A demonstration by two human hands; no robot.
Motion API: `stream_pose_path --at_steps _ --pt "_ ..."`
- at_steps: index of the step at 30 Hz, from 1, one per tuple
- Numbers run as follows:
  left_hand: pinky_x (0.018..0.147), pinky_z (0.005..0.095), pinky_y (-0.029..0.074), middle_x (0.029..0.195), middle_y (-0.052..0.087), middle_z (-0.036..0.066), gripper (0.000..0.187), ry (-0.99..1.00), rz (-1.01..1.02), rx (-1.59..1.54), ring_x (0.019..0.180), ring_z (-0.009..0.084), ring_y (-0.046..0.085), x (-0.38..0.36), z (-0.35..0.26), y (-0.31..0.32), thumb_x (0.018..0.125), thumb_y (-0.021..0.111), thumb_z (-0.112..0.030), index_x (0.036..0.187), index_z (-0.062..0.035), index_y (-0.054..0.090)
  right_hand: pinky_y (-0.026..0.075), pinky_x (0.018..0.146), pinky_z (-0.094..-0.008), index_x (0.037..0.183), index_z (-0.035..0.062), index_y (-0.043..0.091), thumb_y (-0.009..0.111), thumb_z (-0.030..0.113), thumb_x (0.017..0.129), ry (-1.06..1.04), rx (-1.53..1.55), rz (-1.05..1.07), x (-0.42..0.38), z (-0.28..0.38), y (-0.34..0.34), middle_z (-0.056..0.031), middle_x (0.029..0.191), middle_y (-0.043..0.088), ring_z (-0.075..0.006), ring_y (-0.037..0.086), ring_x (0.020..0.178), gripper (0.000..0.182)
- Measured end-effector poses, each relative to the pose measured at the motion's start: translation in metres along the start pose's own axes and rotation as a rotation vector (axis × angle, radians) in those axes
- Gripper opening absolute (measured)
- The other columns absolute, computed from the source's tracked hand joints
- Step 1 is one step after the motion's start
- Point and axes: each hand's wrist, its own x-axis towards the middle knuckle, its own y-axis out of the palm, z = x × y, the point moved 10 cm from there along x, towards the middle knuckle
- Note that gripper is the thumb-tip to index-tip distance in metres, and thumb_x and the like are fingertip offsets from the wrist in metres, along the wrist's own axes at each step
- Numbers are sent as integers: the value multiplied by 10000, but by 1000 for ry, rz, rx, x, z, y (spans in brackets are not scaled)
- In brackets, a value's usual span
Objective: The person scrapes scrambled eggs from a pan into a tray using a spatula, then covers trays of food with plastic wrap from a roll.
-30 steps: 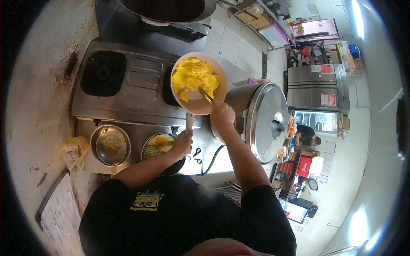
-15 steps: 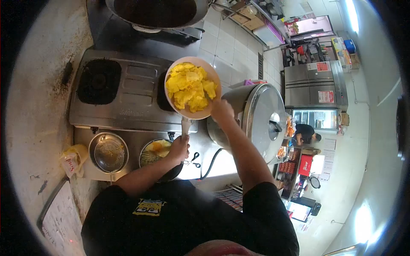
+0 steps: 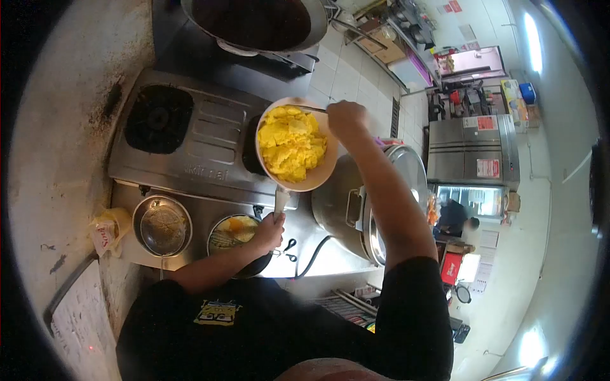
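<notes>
My left hand point(image 3: 270, 235) is closed around the pale handle of a frying pan point(image 3: 330, 159), which is over the right burner. Yellow scrambled eggs point(image 3: 292, 143) lie heaped in the pan, mostly toward its left side. At the pan's far right rim, my right hand point(image 3: 348, 119) grips a thin utensil point(image 3: 311, 108) reaching in over the eggs; its exact kind does not show. Partly behind my left forearm stands a dark bowl point(image 3: 257, 265) holding egg with a yolk, and a whisk point(image 3: 223, 239) rests in it.
A stove point(image 3: 210, 127) spans the left, with a large wok point(image 3: 318, 32) of dark liquid beyond. To the right stands a big lidded pot point(image 3: 337, 209). A strainer point(image 3: 162, 225), plastic bag point(image 3: 111, 233) and scissors point(image 3: 290, 251) lie nearby. A person point(image 3: 454, 217) stands far right.
My right hand has moved from the pan's near right rim to its far right rim with the utensil. The eggs are more bunched together. My left hand keeps its hold on the handle.
</notes>
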Motion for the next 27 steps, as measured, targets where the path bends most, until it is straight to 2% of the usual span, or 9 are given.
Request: stream_pose_path --at_steps 3,5,10,16,18,20,21,23,27 --pt "347 285 349 677 455 0 291 16 -35 38 422 104 431 -5 -9 -2 1048 518 -368 1000 -87 462 592 773 -417 1014 129 772 613 191 898 -186 -84 5 40 31 21 -78 1055 757 -276 741 966 206" --pt "346 294 359 667 474 -1 297 17 -56 39 427 108 447 -5 -9 -4 1041 536 -369 977 -85 478 593 776 -426 1012 126 772 633 183 879 -310 -84 117 30 51 37 -84 1060 755 -278 738 977 201" --pt "346 287 362 678 466 -5 282 19 -30 31 435 106 456 -3 -6 -8 1040 543 -352 979 -86 473 596 785 -447 1032 120 762 655 190 851 -366 -103 282 -24 52 61 -108 1068 750 -292 736 972 222" --pt "344 284 357 662 458 -14 275 19 -28 28 424 101 438 -3 -9 -4 1038 551 -355 971 -101 472 578 855 -460 1069 98 748 579 184 867 -117 204 231 -39 -32 34 -156 1105 733 -341 713 1029 277" --pt "340 284 344 656 451 -15 283 4 -48 56 411 97 421 -6 -8 -5 1037 557 -363 981 -99 473 563 857 -460 997 73 757 549 222 898 144 190 215 -58 -63 37 -185 1040 728 -370 704 971 274" --pt "341 282 342 656 450 -16 298 18 -21 -7 409 99 426 -1 -5 -4 1036 555 -378 970 -100 470 541 940 -482 1101 66 740 549 188 872 64 171 356 -68 -65 116 -190 1163 712 -371 680 1105 322" --pt "343 282 346 651 454 -15 300 34 -24 13 408 103 433 6 2 -5 1039 546 -385 973 -104 466 535 952 -485 1096 43 738 549 190 873 67 249 439 -96 -47 114 -204 1163 709 -381 674 1115 328" --pt "343 285 349 642 458 -15 295 22 -5 10 409 105 438 5 2 -4 1042 537 -388 985 -109 462 521 954 -505 1037 -9 731 507 229 902 355 478 422 -126 -32 124 -269 1190 670 -421 652 1120 354" --pt "347 293 364 618 463 -12 279 2 5 89 413 112 457 -5 -10 -1 1052 512 -390 1028 -119 450 524 927 -525 1069 26 725 533 277 903 524 760 234 -112 -3 173 -297 1110 677 -453 659 1062 357"
